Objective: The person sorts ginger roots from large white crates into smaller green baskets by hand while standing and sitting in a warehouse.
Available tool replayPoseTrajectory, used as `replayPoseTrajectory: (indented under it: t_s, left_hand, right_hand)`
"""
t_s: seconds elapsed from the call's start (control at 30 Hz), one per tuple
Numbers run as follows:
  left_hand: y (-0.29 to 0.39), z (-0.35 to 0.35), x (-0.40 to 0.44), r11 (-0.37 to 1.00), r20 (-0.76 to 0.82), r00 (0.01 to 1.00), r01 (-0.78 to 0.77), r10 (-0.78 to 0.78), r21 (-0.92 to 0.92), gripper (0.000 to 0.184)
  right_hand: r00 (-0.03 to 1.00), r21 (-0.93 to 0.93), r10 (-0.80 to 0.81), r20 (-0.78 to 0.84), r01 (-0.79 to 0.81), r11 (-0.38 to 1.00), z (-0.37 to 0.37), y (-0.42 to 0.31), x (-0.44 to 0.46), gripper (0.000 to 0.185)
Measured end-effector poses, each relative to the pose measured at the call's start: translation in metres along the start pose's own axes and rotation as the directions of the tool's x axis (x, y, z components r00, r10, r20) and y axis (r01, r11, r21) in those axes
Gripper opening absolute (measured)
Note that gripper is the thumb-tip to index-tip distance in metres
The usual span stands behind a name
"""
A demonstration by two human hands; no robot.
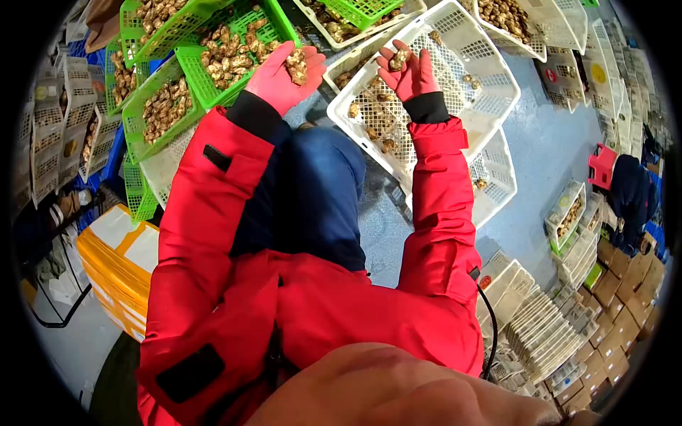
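My left hand (273, 79), in a pink glove, is palm up above the edge of a green basket (190, 67). On its palm and fingers rests a knobbly brown-and-cream lump of produce (296, 67), perhaps a mushroom. My right hand (414, 84), also pink-gloved and palm up, holds a smaller knobbly lump (399, 59) at its fingers. Beneath it is a large white basket (490, 65), tilted in view, with several similar lumps scattered on its mesh floor. More brown lumps (226, 60) fill part of the green basket beside my left hand.
Other green baskets (131, 106) of lumps stand at the left, and another white basket (501, 188) lies partly under the large one. A yellow-taped box (117, 248) is at lower left. Basket stacks (543, 334), cartons (618, 312) and a pink stool (602, 167) are at right, near a person in dark clothes.
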State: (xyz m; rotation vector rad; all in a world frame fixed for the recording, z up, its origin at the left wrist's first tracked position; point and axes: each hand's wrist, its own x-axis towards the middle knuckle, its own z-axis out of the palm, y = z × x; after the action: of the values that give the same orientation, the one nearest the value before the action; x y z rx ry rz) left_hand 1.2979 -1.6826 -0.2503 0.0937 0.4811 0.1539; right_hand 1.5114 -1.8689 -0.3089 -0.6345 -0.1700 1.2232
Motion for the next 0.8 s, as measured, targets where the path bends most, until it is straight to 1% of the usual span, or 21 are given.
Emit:
replayPoseTrajectory:
  t_s: [0.03,0.13,0.27,0.37,0.4,0.5,0.53,0.57,0.63,0.7,0.73,0.8]
  left_hand:
    - [0.0,0.004,-0.002,1.0,-0.015,1.0,-0.002,0.002,0.012,0.035]
    - [-0.003,0.006,-0.003,0.996,-0.043,0.998,-0.046,0.049,0.075,0.035]
    - [0.0,0.005,-0.002,1.0,-0.008,1.0,-0.002,0.002,0.016,0.035]
    - [-0.002,0.002,-0.001,1.0,0.037,0.999,-0.003,0.002,0.025,0.036]
    - [-0.002,0.004,-0.001,1.0,0.02,1.0,0.01,-0.01,-0.014,0.036]
    - [-0.002,0.003,-0.002,0.999,0.021,1.0,0.002,-0.003,0.039,0.037]
    - [-0.002,0.003,-0.002,1.0,0.024,1.0,0.005,-0.005,0.028,0.037]
    - [-0.002,0.003,-0.002,1.0,0.026,1.0,0.009,-0.009,0.017,0.037]
    - [-0.003,0.004,-0.002,1.0,0.02,1.0,0.009,-0.009,0.002,0.037]
    - [-0.003,0.005,-0.003,1.0,0.004,1.0,-0.002,0.002,-0.006,0.037]
    - [-0.003,0.004,-0.003,1.0,0.022,1.0,0.018,-0.018,-0.011,0.037]
    - [-0.002,0.005,-0.002,1.0,0.017,1.0,0.016,-0.016,0.014,0.037]
  right_hand:
    - [0.998,0.05,-0.001,0.068,-0.003,0.999,-0.002,0.002,0.003,0.065]
    - [0.996,0.061,0.011,0.089,-0.016,0.998,0.004,0.003,0.002,0.062]
    - [0.999,-0.155,-0.021,-0.03,0.016,0.988,0.026,0.0,-0.007,0.058]
    - [0.998,-0.327,-0.032,-0.057,0.012,0.945,0.016,0.0,-0.009,0.048]
    - [0.99,-0.343,-0.073,-0.123,0.026,0.939,0.024,0.0,-0.012,0.04]
    - [0.979,-0.355,-0.066,-0.194,-0.007,0.935,0.025,0.001,-0.015,0.035]
    - [0.969,-0.36,-0.056,-0.24,-0.035,0.932,0.028,0.001,-0.017,0.032]
    - [0.975,-0.385,-0.059,-0.214,-0.028,0.922,0.025,0.001,-0.017,0.031]
    - [0.971,-0.333,-0.065,-0.229,-0.016,0.943,0.026,0.003,-0.021,0.032]
    - [0.978,-0.272,-0.001,-0.207,-0.057,0.961,0.013,0.005,-0.019,0.036]
    - [0.98,-0.241,0.03,-0.195,-0.078,0.967,0.006,0.007,-0.019,0.038]
    - [0.984,-0.143,0.005,-0.179,-0.031,0.989,-0.003,0.012,-0.018,0.043]
